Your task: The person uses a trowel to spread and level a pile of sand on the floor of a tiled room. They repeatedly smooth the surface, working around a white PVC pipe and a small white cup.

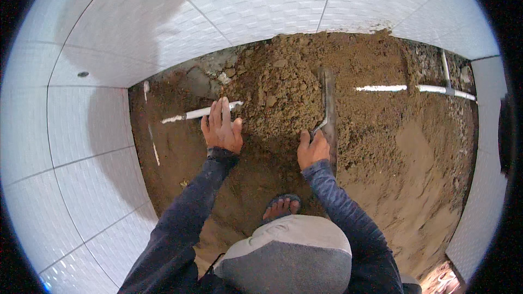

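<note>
A view from above the head of a person crouching in a narrow pit of brown, crumbly soil (pixel 283 81), walled on the left, top and right by white tiled walls (pixel 98 130). Both forearms, in dark blue long sleeves, reach forward from the lower edge.

The left hand (pixel 222 126) lies palm down on the soil, fingers apart and flat, clamped on nothing. Its fingertips rest on or just against a thin white plastic pipe (pixel 196 112) that lies half buried and runs out to the left. More white pipe (pixel 414 88) shows at the upper right, well apart from the hands, with a short branch rising from it.

The right hand (pixel 312 150) has its fingers closed around the handle of a long, flat, dark metal trowel (pixel 328 103). The blade stands on edge against the right side of the loose soil heap, pointing away from the person.

A bare foot in a sandal (pixel 281 207) sits between the two arms, and a grey knee (pixel 291 256) fills the lower centre. The soil at the lower right is smoother and paler.

Judging from the pose, the step in hand seems to be spreading or levelling the heap around the buried pipe, with the left hand steadying. The next move would call for drawing the blade through the loose soil while keeping its edge off the pipe, which lies near the heap.
</note>
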The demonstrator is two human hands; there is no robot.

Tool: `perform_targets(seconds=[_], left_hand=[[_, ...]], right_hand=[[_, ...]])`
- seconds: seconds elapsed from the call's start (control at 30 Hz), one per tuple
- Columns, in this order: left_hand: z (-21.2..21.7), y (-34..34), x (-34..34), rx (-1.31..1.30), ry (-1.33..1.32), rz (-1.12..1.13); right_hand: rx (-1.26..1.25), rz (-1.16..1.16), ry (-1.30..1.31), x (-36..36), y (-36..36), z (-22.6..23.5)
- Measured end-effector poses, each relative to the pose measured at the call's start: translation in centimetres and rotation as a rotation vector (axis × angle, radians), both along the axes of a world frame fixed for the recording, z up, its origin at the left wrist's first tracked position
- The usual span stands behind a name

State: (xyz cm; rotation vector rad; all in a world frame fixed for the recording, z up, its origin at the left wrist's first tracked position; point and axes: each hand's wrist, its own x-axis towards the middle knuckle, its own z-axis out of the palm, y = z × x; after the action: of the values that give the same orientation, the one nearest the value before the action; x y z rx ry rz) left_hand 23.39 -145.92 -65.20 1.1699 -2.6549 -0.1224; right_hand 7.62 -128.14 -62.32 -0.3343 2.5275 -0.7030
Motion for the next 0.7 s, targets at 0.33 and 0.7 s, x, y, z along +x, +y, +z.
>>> perform_targets(seconds=[0.33, 0.7], left_hand=[[0.5, 0.2, 0.2, -0.064, 0.002, 0.013], [0.0, 0.5, 0.6, -0.009, 0.0, 0.059]], right_hand=[[0.108, 0.4, -0.049, -1.7, -6.0, 1.7], [-0.032, 0.738, 0.215, -5.9, -5.3, 6.5]])
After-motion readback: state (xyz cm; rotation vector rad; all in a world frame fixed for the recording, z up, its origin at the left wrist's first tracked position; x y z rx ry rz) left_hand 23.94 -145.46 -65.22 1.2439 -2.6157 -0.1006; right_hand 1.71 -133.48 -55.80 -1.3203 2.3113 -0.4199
